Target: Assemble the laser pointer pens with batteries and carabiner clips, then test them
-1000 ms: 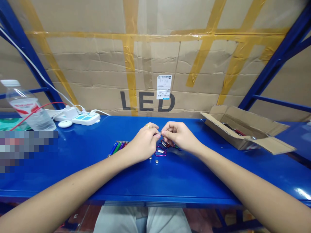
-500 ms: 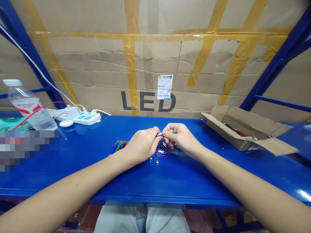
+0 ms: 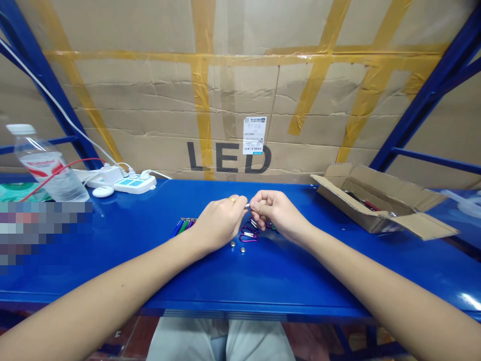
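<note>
My left hand (image 3: 220,220) and my right hand (image 3: 276,213) meet over the middle of the blue table (image 3: 150,260), fingers pinched together on one small silver-tipped keychain flashlight (image 3: 247,205) held between them. Under the hands lies a pile of coloured carabiner clips (image 3: 248,233). A row of small coloured flashlight bodies (image 3: 182,226) lies just left of my left hand. Two small round button cells (image 3: 238,246) sit on the table in front of the hands. My left hand wears a gold ring.
An open cardboard box (image 3: 379,200) with parts stands at the right. A white power strip (image 3: 131,182) with plugs and cables, a white oval object (image 3: 102,191) and a water bottle (image 3: 47,165) stand at the back left. A large cardboard sheet marked LED (image 3: 229,156) closes the back.
The hands stayed together on the small flashlight, shifting only slightly; my left hand turned so the ring shows again.
</note>
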Motion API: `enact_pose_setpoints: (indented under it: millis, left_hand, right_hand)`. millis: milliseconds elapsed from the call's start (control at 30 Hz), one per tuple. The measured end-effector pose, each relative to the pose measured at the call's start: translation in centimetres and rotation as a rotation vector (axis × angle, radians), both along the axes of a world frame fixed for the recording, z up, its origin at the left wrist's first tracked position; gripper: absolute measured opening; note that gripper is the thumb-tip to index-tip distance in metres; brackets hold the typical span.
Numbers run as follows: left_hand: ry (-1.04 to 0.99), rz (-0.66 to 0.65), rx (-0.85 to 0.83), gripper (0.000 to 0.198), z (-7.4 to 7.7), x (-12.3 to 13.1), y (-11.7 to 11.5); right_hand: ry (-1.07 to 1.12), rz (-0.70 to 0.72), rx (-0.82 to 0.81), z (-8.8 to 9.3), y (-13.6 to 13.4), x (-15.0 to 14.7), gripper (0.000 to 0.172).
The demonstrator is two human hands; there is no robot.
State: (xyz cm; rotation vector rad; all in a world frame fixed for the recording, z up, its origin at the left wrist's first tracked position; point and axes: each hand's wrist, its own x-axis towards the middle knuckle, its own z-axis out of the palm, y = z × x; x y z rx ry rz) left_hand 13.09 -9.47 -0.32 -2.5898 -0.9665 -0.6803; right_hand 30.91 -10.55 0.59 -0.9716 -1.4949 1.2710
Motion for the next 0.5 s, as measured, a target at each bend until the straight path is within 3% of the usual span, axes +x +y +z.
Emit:
enact_pose_setpoints:
  millis: [333,500]
  left_hand:
    - [0.099,0.045,0.067,0.022,0.05,-0.04,-0.05]
    - [0.041,0.047,-0.039,0.019,0.37,0.04,-0.16]
  right_hand:
    - [0.054,-0.005,-0.056,-0.21,-0.09,-0.31,0.027]
    - [0.028,-0.005,-0.049,-0.20,0.05,-0.18,0.030]
